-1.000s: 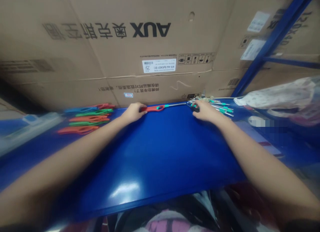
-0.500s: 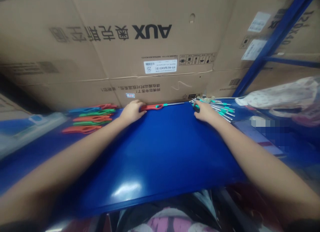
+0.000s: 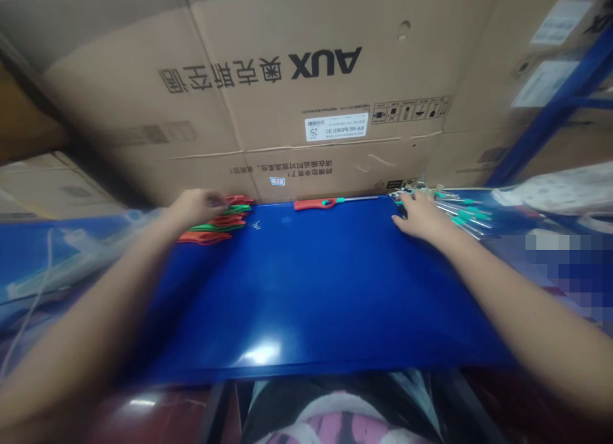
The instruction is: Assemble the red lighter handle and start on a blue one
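Note:
An assembled long-nosed lighter, with a red handle, teal trigger and metal rod, lies along the back edge of the blue table. My left hand is over a row of loose orange, red and green lighter handles; its fingers are blurred, and whether they grip one is unclear. At the back right, my right hand has bent fingers around a small dark thing that I cannot make out. Beside and behind that hand, metal rods with teal ends lie fanned out.
A large cardboard box rises directly behind the blue table. On the left are clear plastic bags and a white cord. White patterned cloth lies at the right, near a blue metal frame post.
My left hand has left the red lighter at the back edge and moved left to the loose handles. My right hand stays by the rods. The view has shifted left.

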Demonstrator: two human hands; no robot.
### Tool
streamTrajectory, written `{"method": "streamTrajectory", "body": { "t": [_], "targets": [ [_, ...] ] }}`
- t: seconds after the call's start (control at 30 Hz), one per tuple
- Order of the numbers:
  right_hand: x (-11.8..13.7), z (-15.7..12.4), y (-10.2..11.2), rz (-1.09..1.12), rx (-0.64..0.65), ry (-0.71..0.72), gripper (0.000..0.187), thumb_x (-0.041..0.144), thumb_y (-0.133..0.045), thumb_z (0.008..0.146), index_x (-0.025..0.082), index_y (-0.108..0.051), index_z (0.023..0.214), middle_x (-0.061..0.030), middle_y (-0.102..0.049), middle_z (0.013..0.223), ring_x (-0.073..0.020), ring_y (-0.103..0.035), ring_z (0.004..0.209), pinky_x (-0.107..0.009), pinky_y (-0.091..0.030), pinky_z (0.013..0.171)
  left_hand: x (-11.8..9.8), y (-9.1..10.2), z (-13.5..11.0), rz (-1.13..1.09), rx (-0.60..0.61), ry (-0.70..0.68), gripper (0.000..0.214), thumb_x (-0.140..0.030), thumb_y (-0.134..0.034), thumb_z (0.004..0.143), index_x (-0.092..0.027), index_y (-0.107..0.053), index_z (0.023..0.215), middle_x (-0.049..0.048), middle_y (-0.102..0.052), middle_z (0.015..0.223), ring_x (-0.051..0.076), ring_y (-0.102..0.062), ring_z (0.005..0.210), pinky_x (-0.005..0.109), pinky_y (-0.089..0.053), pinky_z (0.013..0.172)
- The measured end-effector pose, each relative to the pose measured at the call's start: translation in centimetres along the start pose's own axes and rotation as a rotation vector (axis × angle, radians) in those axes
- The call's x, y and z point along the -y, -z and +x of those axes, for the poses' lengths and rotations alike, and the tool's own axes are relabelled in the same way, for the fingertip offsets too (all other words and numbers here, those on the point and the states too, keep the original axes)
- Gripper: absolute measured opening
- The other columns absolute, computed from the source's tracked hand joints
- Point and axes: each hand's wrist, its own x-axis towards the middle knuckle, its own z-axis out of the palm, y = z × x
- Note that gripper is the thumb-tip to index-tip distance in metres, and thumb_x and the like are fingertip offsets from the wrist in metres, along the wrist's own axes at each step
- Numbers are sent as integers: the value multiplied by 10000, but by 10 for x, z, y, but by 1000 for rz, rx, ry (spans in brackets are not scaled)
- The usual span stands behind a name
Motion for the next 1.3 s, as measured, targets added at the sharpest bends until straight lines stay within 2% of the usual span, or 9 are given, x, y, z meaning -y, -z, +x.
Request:
{"method": "streamTrajectory", "body": {
  "t": [0.1,0.2,0.37,0.6,0.8,1.0,1.17,1.23,1.3],
  "targets": [
    [1,2,-8,48,-117,99,439,352,-530,897,115,-593,1261,-221,-595,1196,-402,-556,1188,-512,-457,991,22,6,-3,36,-15,38,260,-337,-616,865,-131,-725,982,2,-728,829,190,-606,802,251,-450,742],
    [4,4,-12,114,-180,169,436,348,-519,892,123,-611,1254,-200,-607,1190,-376,-558,1184,-489,-455,1014,35,7,-2,55,-41,10,384,-425,-561,891,-112,-708,1059,45,-717,933,215,-618,868,275,-456,789],
    [12,3,-6,198,-225,312,407,335,-488,905,110,-638,1208,-187,-640,1183,-349,-563,1179,-472,-450,1027,44,-8,11,97,-44,-76,444,-492,-609,796,-141,-721,1044,107,-685,1004,286,-628,988,326,-466,871],
    [31,-8,-3,172,-110,437,253,300,-478,933,187,-687,1019,-132,-695,1106,-321,-603,1105,-508,-424,980,47,-23,20,178,-58,-50,280,-402,-587,782,-213,-734,927,92,-679,951,301,-639,1000,339,-481,883],
    [35,-7,-10,180,-21,467,281,276,-484,949,173,-663,1139,-136,-668,1183,-320,-617,1130,-498,-443,962,37,-16,17,191,-43,17,205,-364,-607,819,-201,-716,880,106,-709,904,317,-659,923,342,-484,748],
    [33,-6,-10,182,-14,469,289,274,-486,959,169,-656,1169,-147,-658,1195,-325,-617,1134,-496,-464,953,2,-1,6,167,-97,-30,267,-328,-571,939,-127,-690,1068,77,-702,960,254,-634,936,296,-442,767],
    [39,-13,-5,162,4,501,302,261,-492,962,169,-644,1205,-152,-648,1201,-354,-604,1153,-541,-462,963,-64,2,-20,-6,-186,-252,174,-265,-627,930,-114,-697,983,111,-704,943,267,-636,923,348,-474,795],
    [48,-21,1,242,-6,542,357,290,-527,960,184,-596,1293,-148,-624,1245,-341,-608,1144,-531,-478,955,-95,-7,-38,-57,-157,-342,147,-276,-654,927,-155,-695,998,82,-722,979,233,-643,950,330,-484,850],
    [61,-32,7,439,2,601,455,341,-576,957,222,-514,1392,-129,-582,1307,-276,-629,1101,-460,-511,943,-123,-21,-57,-137,-101,-478,84,-237,-672,912,-174,-701,959,65,-732,943,227,-641,919,332,-485,823]
  ]
}}
